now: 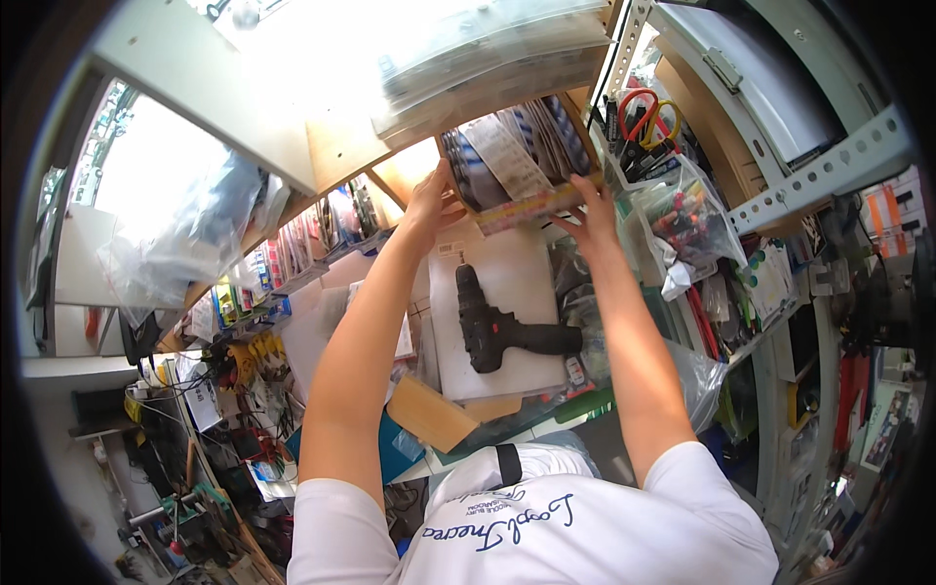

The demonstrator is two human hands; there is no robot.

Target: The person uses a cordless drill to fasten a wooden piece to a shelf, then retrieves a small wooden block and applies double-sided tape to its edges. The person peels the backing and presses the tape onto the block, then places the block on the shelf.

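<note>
Across 10 to 1 o'clock, wooden shelving (341, 146) spans the view and carries stacked clear plastic packs (497, 63). From the centre toward 6 o'clock lies the worktop (546, 426). On it, a white panel (526, 278) occupies the centre. Just past 12 o'clock, at the shelving opening, is an open box (531, 207) with a multicoloured front wall, tilted so that its interior is visible. It contains upright striped packets (561, 136) and a pale printed slip (509, 156). Whether the shelving bears any of its weight cannot be determined. At 2 o'clock is a clear bin (720, 210) of small coloured items. A black cordless drill (497, 336) lies on the white panel, chuck toward 12 o'clock, handle toward 4 o'clock. A brown cardboard piece (429, 414) lies near 6 o'clock.

Left hand (432, 200): grip clamped on the box at its left side. Right hand (593, 216): grip clamped on the box at its front right corner, fingertips on the wall. Between 1 and 2 o'clock, scissors (651, 122) stand with red and yellow handles uppermost.
</note>
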